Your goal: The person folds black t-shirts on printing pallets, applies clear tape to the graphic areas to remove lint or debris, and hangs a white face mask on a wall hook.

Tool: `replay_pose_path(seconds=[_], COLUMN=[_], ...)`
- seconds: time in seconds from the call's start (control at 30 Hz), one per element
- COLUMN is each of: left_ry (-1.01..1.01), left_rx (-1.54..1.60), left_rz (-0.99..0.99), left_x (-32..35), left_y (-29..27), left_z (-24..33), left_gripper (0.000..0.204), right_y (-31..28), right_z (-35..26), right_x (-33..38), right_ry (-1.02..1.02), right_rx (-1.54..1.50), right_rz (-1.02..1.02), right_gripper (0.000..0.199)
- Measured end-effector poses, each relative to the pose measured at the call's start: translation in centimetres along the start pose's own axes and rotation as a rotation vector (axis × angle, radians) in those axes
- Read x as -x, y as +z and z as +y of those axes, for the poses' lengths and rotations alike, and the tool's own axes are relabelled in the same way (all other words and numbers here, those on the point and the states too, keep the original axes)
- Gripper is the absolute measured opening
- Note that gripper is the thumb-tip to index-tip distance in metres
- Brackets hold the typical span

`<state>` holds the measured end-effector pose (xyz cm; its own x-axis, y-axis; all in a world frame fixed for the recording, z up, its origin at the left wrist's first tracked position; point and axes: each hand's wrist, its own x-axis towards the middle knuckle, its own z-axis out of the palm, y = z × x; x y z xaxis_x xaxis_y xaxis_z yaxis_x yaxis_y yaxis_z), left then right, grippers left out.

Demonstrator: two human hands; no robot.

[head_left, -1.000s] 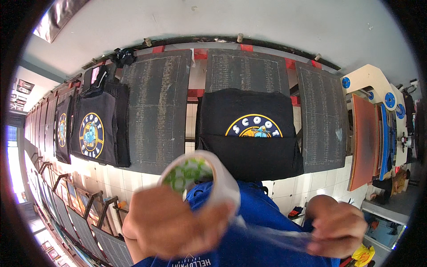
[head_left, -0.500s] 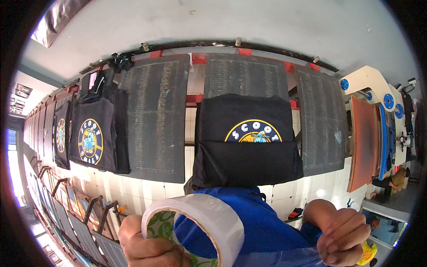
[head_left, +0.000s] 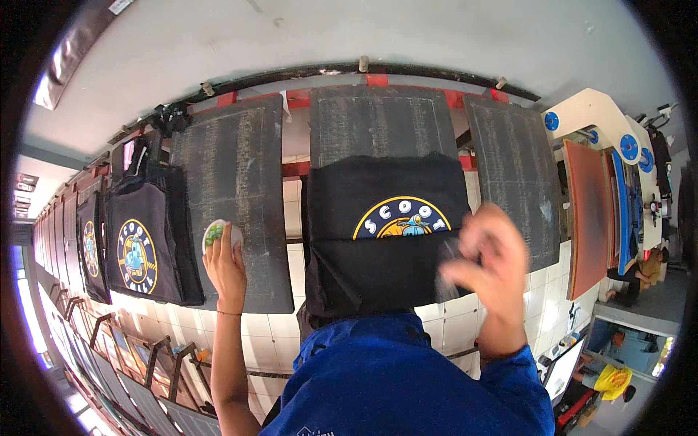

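My left hand has its fingers over a roll of tape with a green-patterned core, at the near part of a dark printing board. Whether the roll rests on the board I cannot tell. To the right, my right hand is blurred by motion above the right edge of a black shirt. A clear strip of tape shows faintly at its fingertips. The shirt lies on the middle board, its near part folded over the lower half of a round scooter print.
More printed black shirts lie on boards to the left. Another dark board stands at right, beside an orange-brown panel and a cream frame with blue knobs. Metal racks fill the lower left. People are at far right.
The tape roll has gone from close in front of me out to the left board with my left hand. My right hand has moved up and left to the shirt.
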<state>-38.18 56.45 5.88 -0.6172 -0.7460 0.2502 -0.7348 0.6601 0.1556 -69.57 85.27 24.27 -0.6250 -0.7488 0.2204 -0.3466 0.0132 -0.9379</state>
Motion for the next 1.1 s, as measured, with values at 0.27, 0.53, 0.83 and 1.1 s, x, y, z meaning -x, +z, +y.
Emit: replay_pose_path(seconds=[0.27, 0.53, 0.83, 1.1], left_ry=[-0.018, 0.361, 0.379, 0.244], left_rx=[0.049, 0.503, 0.349, 0.614], left_rz=[-0.028, -0.249, -0.316, -0.127], left_x=[3.0, -4.9, -5.5, -10.1], left_y=[6.1, 12.4, 16.0, 16.6], left_z=[4.0, 22.0, 22.0, 21.5], left_gripper=[0.062, 0.063, 0.067, 0.029], right_y=[7.0, 10.2, 10.1, 10.3], right_z=[24.6, 29.0, 29.6, 29.2], right_x=[-8.3, -8.8, -8.9, -8.7], right_ry=[0.392, 0.293, 0.308, 0.229], right_rx=[0.299, 0.625, 0.626, 0.712], right_rz=[-0.074, 0.002, 0.03, 0.03], right_gripper=[0.039, 0.044, 0.043, 0.046])
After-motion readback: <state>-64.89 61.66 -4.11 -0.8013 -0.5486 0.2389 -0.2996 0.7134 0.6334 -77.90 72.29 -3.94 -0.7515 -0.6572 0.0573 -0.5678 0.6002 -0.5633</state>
